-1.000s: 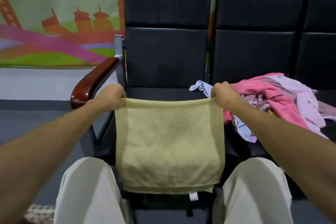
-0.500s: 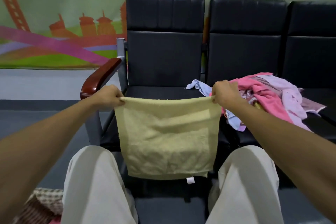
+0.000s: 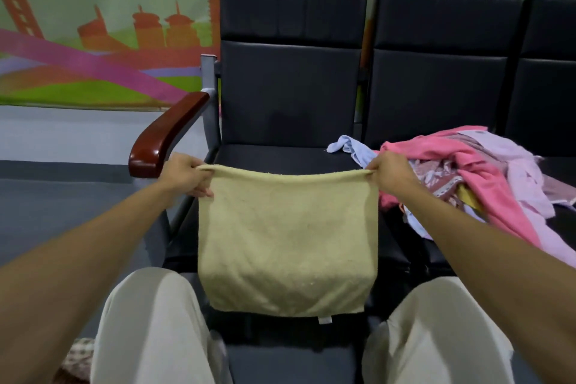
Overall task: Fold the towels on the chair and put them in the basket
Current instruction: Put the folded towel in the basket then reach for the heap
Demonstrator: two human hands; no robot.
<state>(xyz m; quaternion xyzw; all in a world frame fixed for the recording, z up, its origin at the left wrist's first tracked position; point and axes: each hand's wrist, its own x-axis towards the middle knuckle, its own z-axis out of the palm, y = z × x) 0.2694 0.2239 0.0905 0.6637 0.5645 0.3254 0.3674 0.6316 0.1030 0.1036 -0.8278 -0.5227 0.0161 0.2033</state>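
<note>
A pale yellow towel [image 3: 286, 240] hangs doubled over in front of the left black chair [image 3: 290, 93]. My left hand [image 3: 184, 173] pinches its upper left corner. My right hand [image 3: 391, 171] pinches its upper right corner. The top fold is stretched nearly straight between both hands, and a small white tag shows at the bottom hem. A heap of pink, lilac, patterned and light blue towels [image 3: 467, 171] lies on the seat of the chair to the right.
A glossy wooden armrest [image 3: 165, 137] juts out left of the left chair. My knees in beige trousers [image 3: 156, 321] frame the towel below. A checked cloth in a woven container [image 3: 78, 358] shows at the bottom left edge. A painted wall stands behind.
The towel's lower part hung loose and rumpled half a second ago; it hangs flatter and smoother now. Both hands keep their grip on the top corners.
</note>
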